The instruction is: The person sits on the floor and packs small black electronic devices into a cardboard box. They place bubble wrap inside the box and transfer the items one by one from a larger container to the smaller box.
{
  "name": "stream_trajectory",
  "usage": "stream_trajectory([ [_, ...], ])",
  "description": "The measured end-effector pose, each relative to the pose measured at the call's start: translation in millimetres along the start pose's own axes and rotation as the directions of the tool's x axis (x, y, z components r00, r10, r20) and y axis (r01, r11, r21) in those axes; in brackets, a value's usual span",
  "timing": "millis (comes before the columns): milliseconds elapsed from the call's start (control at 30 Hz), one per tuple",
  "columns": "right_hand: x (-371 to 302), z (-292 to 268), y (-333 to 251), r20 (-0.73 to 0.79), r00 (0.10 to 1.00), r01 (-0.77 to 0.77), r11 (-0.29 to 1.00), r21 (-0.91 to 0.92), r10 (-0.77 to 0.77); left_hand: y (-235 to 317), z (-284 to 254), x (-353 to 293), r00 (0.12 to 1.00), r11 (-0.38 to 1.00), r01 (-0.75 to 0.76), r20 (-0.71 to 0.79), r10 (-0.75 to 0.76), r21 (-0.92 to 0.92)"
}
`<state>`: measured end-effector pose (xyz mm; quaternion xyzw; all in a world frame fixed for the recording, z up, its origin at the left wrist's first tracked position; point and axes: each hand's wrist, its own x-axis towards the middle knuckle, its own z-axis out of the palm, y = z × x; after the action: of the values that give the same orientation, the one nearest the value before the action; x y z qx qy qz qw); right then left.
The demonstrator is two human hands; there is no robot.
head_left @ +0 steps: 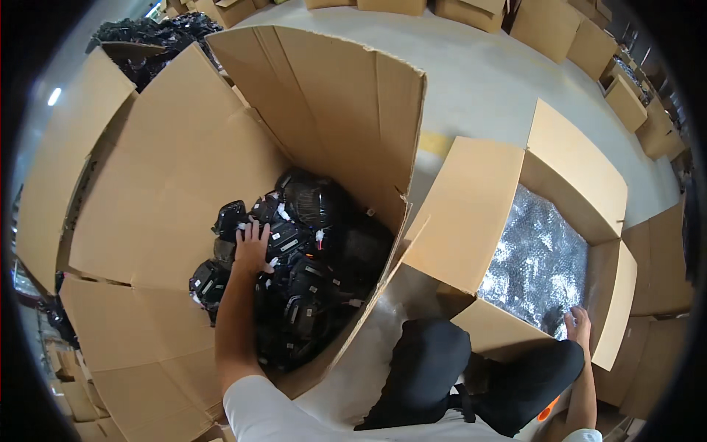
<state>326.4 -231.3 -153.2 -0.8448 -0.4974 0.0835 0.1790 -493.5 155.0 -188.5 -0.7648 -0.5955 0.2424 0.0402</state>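
My left hand reaches down into a large cardboard box on the left. Its fingers are spread over a heap of black plastic parts, some with white connectors and small pale labels. The hand lies on the parts, with nothing gripped in it that I can see. At the near right corner of a smaller open cardboard box is my right hand, fingers apart and slightly bent. It is beside shiny clear bubble wrap that covers the contents of that box. Whether its fingertips touch the wrap I cannot tell.
The tall flap of the large box stands up between the two boxes. An orange object shows low beside my right leg. Behind the large box is a pile of dark wrapped items. More cartons line the far floor.
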Motion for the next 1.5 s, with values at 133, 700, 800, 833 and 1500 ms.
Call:
stream_trajectory([
  [133,5.9,-2.7,-1.4,0.037,0.999,-0.036,0.997,-0.069,0.039,0.0,19.0,14.9,0.993,0.999,0.046,0.110,-0.044,-0.015],
  [700,6.6,0.2,-2.4,0.132,0.977,-0.166,0.986,-0.012,0.166,28.9,91.6,5.2,0.878,0.841,0.300,-0.214,-0.428,-0.449],
  [800,9.0,-1.6,-12.1,0.151,0.972,-0.180,0.983,-0.022,0.182,22.8,92.1,11.5,0.861,0.832,0.347,-0.204,-0.466,-0.433],
  [833,13.0,0.4,-18.6,0.161,0.970,-0.184,0.983,-0.019,0.184,17.6,98.4,4.5,0.852,0.813,0.325,-0.223,-0.473,-0.482],
  [1500,52.5,-123.9,-275.8,-0.047,0.748,0.587,0.626,0.514,-0.662,81.1,-388.3,-190.2,0.773,0.316,-0.528,-0.600,-0.208,-0.789],
])
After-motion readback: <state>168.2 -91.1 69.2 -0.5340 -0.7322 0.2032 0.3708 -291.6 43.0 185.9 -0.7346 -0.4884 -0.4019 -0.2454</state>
